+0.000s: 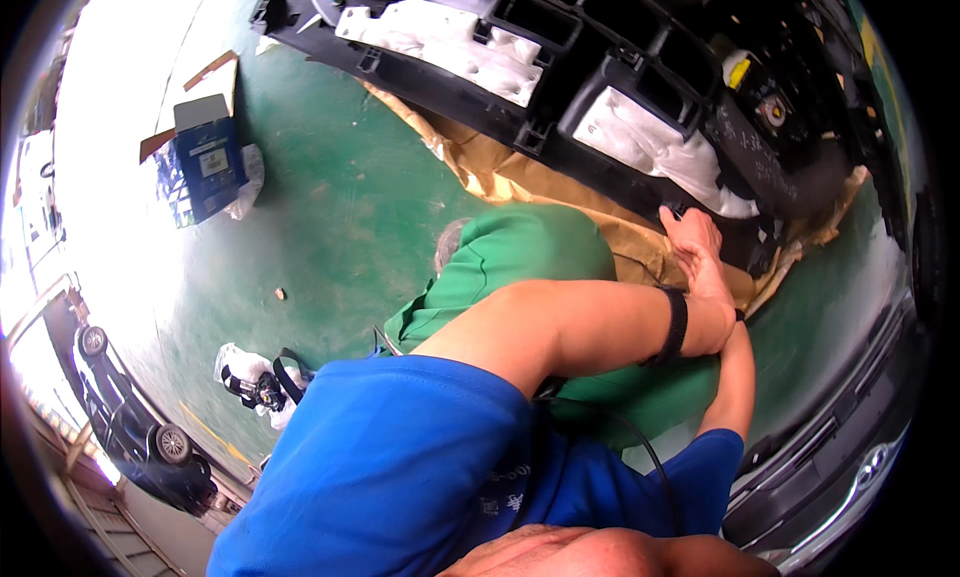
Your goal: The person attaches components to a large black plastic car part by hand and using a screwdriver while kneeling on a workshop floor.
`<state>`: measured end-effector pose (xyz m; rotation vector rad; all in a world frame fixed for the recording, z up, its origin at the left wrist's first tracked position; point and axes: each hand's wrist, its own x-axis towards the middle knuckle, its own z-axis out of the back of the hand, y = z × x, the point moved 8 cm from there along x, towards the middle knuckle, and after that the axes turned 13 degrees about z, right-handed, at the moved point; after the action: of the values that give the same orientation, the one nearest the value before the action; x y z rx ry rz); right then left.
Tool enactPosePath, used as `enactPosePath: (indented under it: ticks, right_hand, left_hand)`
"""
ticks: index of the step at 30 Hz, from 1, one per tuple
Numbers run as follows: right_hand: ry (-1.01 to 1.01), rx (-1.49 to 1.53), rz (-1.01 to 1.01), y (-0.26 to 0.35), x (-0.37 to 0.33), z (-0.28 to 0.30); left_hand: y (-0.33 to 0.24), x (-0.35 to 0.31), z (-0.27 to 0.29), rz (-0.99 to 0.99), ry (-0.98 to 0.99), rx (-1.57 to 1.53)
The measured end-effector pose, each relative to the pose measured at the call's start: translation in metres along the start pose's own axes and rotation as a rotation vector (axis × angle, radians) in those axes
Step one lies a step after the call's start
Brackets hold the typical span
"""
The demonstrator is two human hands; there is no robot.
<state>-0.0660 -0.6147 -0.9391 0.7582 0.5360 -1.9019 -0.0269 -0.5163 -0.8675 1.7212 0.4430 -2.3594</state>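
Observation:
My right hand [695, 239] is at the near edge of a black car dashboard frame [545, 127], its thumb and fingers closing around a small dark part there. My two arms cross at the wrists, which blurs where one ends and the other begins. My left hand [714, 324] lies over my right wrist, with its fingers hidden; a black band circles the left wrist. White padding [645, 137] covers patches of the dashboard frame. Below my left arm bends a co-worker in a green shirt [530, 242], whose hands are out of sight.
Crumpled brown paper [490, 167] runs under the dashboard frame on a green floor [320, 167]. An open blue box [208, 162] stands far left, with a plastic bag holding black gear [265, 382] nearer. A dark car front [850, 477] borders the right, another car [130, 417] the left.

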Motion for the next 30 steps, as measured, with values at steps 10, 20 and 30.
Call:
enactPosePath:
  ticks: [10,20,30]
  right_hand:
    - [-0.022,0.01,-0.004,-0.017,0.003,-0.008]
    - [0.019,0.122,0.023,-0.034,0.006,-0.026]
    - [0.118,0.888,-0.012,-0.079,0.035,-0.118]
  left_hand:
    - [-0.001,0.004,0.002,-0.022,-0.01,-0.046]
    - [0.011,0.014,0.002,0.034,0.0,-0.126]
    - [0.03,0.025,-0.005,0.12,0.019,-0.223]
